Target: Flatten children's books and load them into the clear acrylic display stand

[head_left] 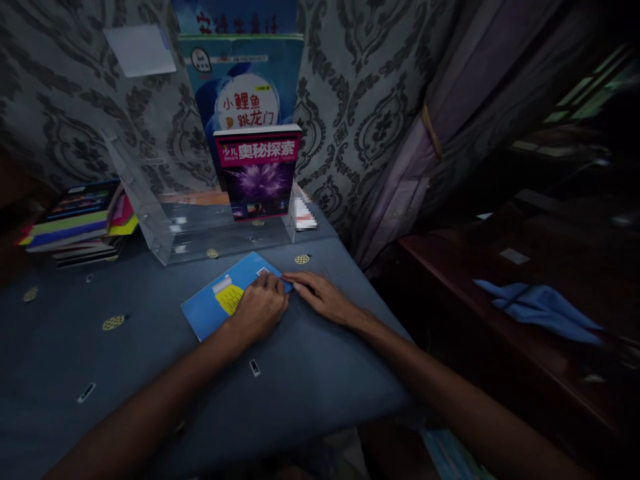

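Note:
A thin blue book (200, 311) with a yellow patch lies at a slant on the cloth-covered table. My left hand (263, 303) rests over its right end, with fingers curled down onto the cover. At the book's right corner is my right hand (323, 297); its fingertips and thumb come together on the edge there. What lies under my left fingers is hidden. Behind the book, a clear stand (200, 248) holds a magenta and purple book (260, 177) upright, with larger blue books (203, 87) behind it.
A stack of books (75, 220) sits at the table's left. The patterned wall covering (345, 107) rises behind, beside a tied curtain (400, 173). To the right, a blue cloth (540, 308) lies on a dark red surface (465, 300). A white card (140, 50) is on the wall.

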Motion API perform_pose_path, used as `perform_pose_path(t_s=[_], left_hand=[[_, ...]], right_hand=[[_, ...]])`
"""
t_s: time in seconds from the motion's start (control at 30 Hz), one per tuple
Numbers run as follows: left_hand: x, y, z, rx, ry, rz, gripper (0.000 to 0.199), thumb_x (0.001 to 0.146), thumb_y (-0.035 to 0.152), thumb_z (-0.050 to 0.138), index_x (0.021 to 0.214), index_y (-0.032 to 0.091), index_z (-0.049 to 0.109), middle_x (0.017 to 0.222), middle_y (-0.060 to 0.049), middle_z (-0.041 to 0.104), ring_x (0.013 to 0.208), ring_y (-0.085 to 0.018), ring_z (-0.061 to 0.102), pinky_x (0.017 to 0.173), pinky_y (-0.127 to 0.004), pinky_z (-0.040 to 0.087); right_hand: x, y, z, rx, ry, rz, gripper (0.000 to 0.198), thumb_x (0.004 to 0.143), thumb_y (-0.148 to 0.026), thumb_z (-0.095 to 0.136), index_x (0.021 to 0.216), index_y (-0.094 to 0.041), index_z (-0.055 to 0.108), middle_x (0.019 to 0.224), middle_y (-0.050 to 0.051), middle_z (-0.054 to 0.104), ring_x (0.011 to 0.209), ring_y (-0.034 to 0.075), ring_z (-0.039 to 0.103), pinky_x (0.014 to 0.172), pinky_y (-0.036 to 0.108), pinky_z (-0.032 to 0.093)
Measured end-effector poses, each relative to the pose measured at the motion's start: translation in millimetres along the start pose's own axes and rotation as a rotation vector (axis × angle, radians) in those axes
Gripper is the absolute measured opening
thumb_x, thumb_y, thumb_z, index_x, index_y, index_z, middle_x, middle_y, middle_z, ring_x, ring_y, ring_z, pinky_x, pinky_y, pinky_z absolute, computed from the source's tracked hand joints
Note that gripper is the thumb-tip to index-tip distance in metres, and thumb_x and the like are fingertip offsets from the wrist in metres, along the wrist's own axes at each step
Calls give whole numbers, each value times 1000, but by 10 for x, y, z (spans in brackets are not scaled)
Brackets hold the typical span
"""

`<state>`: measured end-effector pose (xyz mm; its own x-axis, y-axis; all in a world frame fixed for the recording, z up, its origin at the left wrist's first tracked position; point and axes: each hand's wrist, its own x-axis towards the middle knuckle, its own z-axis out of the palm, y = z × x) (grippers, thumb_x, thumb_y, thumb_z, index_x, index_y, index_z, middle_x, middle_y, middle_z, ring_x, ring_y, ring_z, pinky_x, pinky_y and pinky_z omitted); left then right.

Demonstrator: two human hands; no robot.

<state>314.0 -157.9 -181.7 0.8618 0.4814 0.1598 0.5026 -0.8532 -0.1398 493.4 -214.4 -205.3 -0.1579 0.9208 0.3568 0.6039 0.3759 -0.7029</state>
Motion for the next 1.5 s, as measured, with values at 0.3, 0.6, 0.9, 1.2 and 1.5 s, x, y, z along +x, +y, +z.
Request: perform_pose_path(t_s=[0.3,0.6,0.9,1.2,1.5], left_hand=[[-12,1,-69,-6,-33,-25,26,99,25,49,113,8,63,111,-19,65,119,-33,57,91,-41,53],[-17,-114,-208,-57,-123,13,31,101,31,46,126,16,58,114,-15,62,112,-30,59,80,-37,55],[-12,-262,-244,-19,-134,108,27,98,19,47,122,16,58,118,-13,61,109,-29,57,77,-37,54],[94,-440,11,16,22,-56,33,99,24,46,128,14,57,110,-13,60,103,-29,55,86,-41,49],[206,-722,209,-32,110,-160,33,98,27,45,122,13,62,108,-15,57,102,-31,51,86,-43,46]], right_hand=[[-146,-95,61,-302,91,-109,34,96,-16,45,124,-19,65,99,11,71,95,25,63,88,44,49],[-166,-174,71,-477,40,-96,27,96,-15,46,114,-17,66,83,7,70,85,23,60,81,37,44],[-166,-480,288,-667,-71,157,55,88,-2,43,142,-14,46,129,15,65,124,27,52,100,42,40],[286,-270,228,-533,-47,187,45,99,-17,39,144,-16,45,134,17,61,130,25,51,108,43,37],[689,4,221,-421,-80,119,44,101,-18,37,145,-15,44,136,16,60,126,24,54,106,42,40]])
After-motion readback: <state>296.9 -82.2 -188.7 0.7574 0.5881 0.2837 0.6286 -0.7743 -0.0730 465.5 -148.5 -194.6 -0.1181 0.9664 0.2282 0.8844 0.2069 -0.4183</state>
